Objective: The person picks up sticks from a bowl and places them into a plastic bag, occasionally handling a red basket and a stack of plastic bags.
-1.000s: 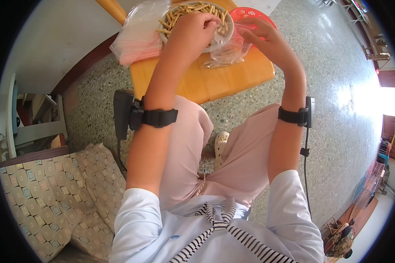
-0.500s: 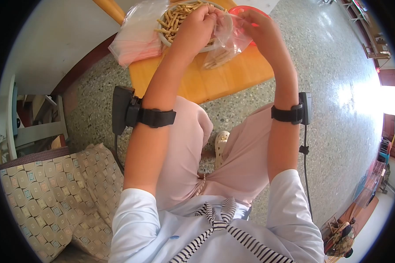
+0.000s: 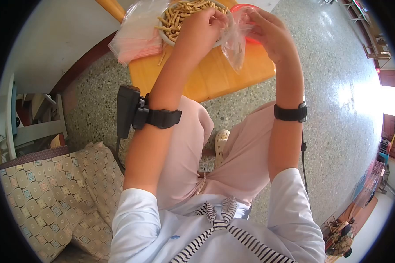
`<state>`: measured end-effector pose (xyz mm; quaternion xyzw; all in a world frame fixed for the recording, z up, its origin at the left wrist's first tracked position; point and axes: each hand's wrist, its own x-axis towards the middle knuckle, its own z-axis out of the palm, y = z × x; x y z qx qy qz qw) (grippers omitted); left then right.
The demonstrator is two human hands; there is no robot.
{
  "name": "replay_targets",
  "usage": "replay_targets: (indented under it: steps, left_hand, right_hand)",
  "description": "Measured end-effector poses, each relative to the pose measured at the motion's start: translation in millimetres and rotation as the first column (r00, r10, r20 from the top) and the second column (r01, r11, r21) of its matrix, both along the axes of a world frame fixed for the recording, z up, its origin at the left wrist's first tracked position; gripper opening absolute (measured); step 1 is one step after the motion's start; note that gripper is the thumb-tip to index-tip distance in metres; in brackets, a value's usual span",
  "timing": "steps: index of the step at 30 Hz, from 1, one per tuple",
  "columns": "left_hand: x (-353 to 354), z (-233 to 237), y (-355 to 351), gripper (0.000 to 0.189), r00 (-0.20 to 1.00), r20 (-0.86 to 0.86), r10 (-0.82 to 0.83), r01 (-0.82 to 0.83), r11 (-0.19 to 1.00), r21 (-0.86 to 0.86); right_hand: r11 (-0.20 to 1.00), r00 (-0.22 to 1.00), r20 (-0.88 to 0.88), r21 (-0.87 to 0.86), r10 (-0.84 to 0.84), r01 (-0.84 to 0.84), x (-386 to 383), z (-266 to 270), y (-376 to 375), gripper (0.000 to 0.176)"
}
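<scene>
A clear plastic bag (image 3: 235, 49) hangs between my two hands above the wooden stool top. My left hand (image 3: 205, 28) is closed at the bag's left side, over the bowl's right part. Its fingers are pinched together. With fingers bent, my right hand (image 3: 270, 33) grips the upper right of the bag, beside the red bowl (image 3: 243, 8). Short tan sticks (image 3: 175, 19) fill a pale round bowl (image 3: 166, 39). A stack of clear and pinkish plastic bags (image 3: 140, 39) lies left of the bowl.
The wooden stool (image 3: 206, 83) stands in front of my knees. A patterned cushion (image 3: 39, 193) is at lower left, near a pale shelf frame (image 3: 39, 131). Far right, low furniture (image 3: 360, 210) stands along the speckled floor (image 3: 329, 131).
The bag's lower end has swung right and now hangs more upright; the sticks seen in it earlier no longer show. My right hand has turned and shifted right. A loose stick now shows beside the bowl.
</scene>
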<state>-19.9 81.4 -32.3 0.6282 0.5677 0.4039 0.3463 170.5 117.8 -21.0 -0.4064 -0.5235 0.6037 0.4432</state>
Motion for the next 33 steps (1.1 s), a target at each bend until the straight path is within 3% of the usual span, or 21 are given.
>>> replay_targets:
  steps: [4, 8, 11, 13, 17, 19, 20, 22, 23, 25, 29, 31, 32, 33]
  left_hand:
    - [2, 4, -4, 0.017, 0.975, -0.132, 0.178, -0.16, 0.978, 0.135]
    - [0, 4, -2, 0.018, 0.949, -0.177, 0.261, -0.244, 0.963, 0.114]
    - [-5, 3, -1, 0.017, 0.947, -0.161, 0.279, -0.258, 0.956, 0.14]
    - [-7, 2, 0, 0.018, 0.968, -0.1, 0.232, -0.224, 0.971, 0.087]
    - [-6, -2, 2, 0.018, 0.979, -0.003, 0.205, -0.204, 0.976, 0.073]
    - [-6, -3, 4, 0.018, 0.977, 0.051, 0.209, -0.21, 0.978, 0.021]
    - [-8, -3, 7, 0.018, 0.977, 0.052, 0.209, -0.21, 0.977, 0.021]
    - [-15, -9, 16, 0.018, 0.803, 0.549, 0.231, -0.168, 0.972, -0.163]
    - [-21, -13, 18, 0.018, 0.802, 0.55, 0.231, -0.168, 0.972, -0.163]
    - [-31, -15, 19, 0.016, 0.523, 0.842, 0.128, 0.101, 0.972, -0.211]
    - [-21, -14, 22, 0.014, 0.41, 0.906, 0.108, 0.188, 0.962, -0.2]
    - [-10, -3, 17, 0.016, 0.285, 0.957, 0.061, 0.274, 0.951, -0.142]
    - [-11, -3, 16, 0.016, 0.285, 0.957, 0.061, 0.275, 0.951, -0.142]
    - [-13, -6, 17, 0.019, 0.325, 0.943, 0.063, 0.288, 0.944, -0.162]
  right_hand:
    - [0.981, 0.959, -0.223, -0.049, 0.174, -0.19, -5, 0, 0, 0.027]
    - [0.981, 0.948, -0.282, -0.074, 0.15, -0.177, -11, -3, 0, 0.026]
    - [0.984, 0.898, -0.415, -0.04, 0.143, -0.175, -15, -12, 7, 0.032]
    - [0.968, 0.861, -0.509, -0.218, -0.001, -0.128, -14, -1, 2, 0.007]
    - [0.96, 0.841, -0.541, -0.235, 0.002, -0.153, -14, -2, -1, 0.009]
    - [0.911, 0.699, -0.687, -0.133, 0.199, -0.39, -13, -9, 9, 0.013]
    - [0.911, 0.699, -0.686, -0.132, 0.2, -0.39, -13, -13, 14, 0.013]
    - [0.846, 0.577, -0.741, -0.021, 0.344, -0.533, -15, -18, 19, 0.015]
    - [0.846, 0.578, -0.74, -0.022, 0.344, -0.532, -15, -22, 19, 0.015]
    - [0.989, 0.91, -0.406, -0.08, 0.08, -0.123, -22, -22, 13, 0.016]
    - [0.984, 0.934, -0.353, -0.139, 0.052, -0.108, -28, -32, 21, 0.019]
    - [0.978, 0.921, -0.382, -0.207, -0.068, -0.014, -46, -1, -2, 0.02]
    - [0.978, 0.922, -0.382, -0.208, -0.068, -0.014, -41, -11, 6, 0.02]
    - [0.97, 0.87, -0.492, -0.198, 0.027, -0.142, -33, -29, 22, 0.021]
